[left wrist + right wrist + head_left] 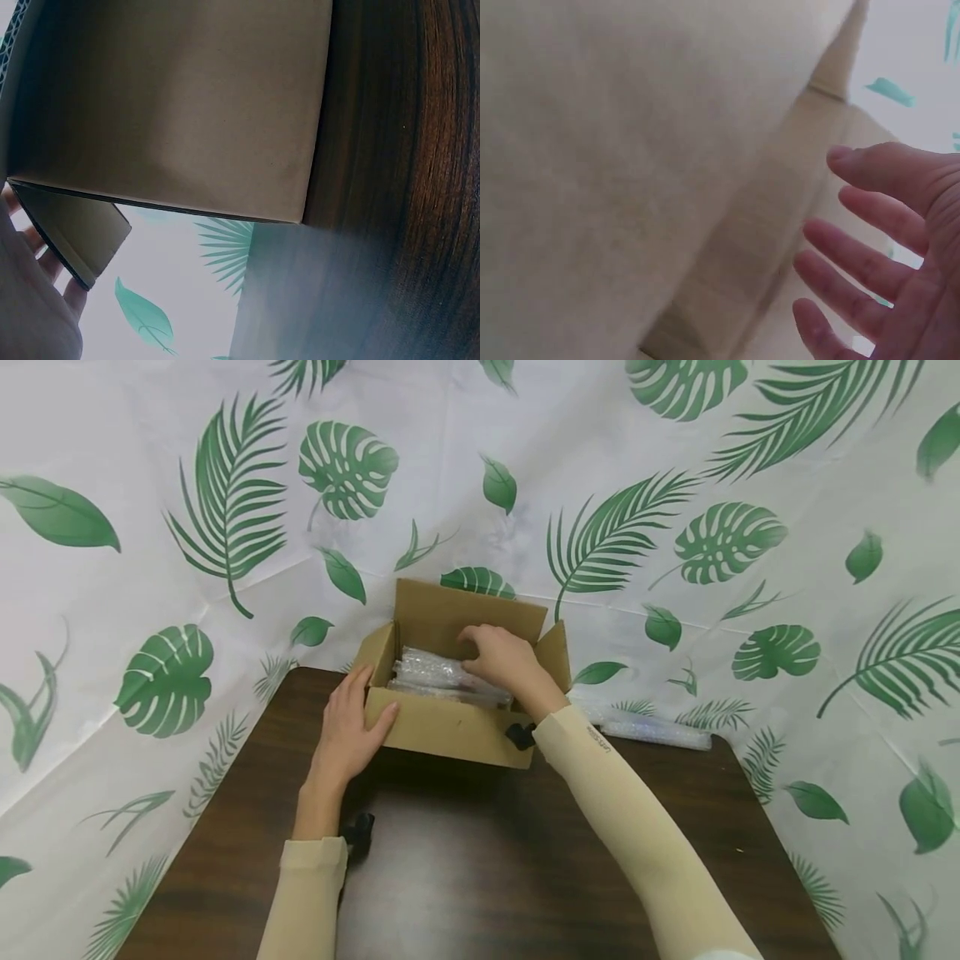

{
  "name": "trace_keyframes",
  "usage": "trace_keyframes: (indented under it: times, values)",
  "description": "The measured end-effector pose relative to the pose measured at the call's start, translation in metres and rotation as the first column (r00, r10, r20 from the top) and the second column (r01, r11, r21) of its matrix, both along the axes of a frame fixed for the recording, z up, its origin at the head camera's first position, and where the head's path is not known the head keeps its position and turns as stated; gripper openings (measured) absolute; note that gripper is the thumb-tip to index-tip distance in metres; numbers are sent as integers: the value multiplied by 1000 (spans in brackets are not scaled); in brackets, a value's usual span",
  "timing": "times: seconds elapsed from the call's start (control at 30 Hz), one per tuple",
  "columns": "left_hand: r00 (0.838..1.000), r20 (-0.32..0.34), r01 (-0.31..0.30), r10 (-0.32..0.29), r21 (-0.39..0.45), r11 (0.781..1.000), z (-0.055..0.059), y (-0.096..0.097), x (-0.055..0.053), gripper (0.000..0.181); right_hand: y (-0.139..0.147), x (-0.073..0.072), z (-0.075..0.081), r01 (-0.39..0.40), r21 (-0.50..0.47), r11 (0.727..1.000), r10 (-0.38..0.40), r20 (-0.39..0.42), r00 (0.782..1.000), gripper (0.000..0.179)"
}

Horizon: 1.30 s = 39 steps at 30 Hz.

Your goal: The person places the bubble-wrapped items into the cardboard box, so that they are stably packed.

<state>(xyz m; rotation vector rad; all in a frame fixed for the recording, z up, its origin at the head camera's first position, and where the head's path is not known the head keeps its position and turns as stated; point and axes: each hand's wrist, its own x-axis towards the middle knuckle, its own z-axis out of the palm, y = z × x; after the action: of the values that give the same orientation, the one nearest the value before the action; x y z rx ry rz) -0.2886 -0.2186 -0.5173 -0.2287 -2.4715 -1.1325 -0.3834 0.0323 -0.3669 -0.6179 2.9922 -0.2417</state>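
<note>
A cardboard box (pixel 450 732) stands open near the back edge of a dark wooden table (pixel 465 860), its flaps spread outward. Clear plastic packets (pixel 435 672) lie inside it. A person's left hand (pixel 347 731) is at the box's front left corner: the long fingers reach, nearly straight, along the outside of the left flap (pixel 373 647), and the thumb stands well away from them, pointing across the front side. The right hand (pixel 501 658) is over the right part of the opening, fingers spread apart and slightly bent, thumb free; the right wrist view shows it holding nothing. Whether its fingertips touch the packets cannot be told. To the right of the box, more clear plastic (pixel 660 732) lies along the table's back edge, before a white curtain (pixel 465 535) printed with green leaves.
</note>
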Motion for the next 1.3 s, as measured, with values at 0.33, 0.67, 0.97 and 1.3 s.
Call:
trace_keyframes:
  times: [0.33, 0.67, 0.97, 1.3]
  values:
    - [1000, -4, -7, 7, 3, 1000, 1, 1, -1, 78, 28, 46, 49, -100, -229, 968, 71, -132, 989, 40]
    - [1000, -6, -13, 13, 2, 1000, 1, 1, 1, 78, 84, 72, 85, -186, -380, 906, 86, -264, 961, 37]
    - [1000, -7, -15, 15, 7, 1000, -4, 3, 1, 78, 146, 82, 79, -145, -439, 887, -14, -339, 941, 41]
    - [1000, -14, -11, 11, 5, 1000, -5, 3, 0, 78, 219, 75, 50, 40, -485, 873, -176, -237, 955, 49]
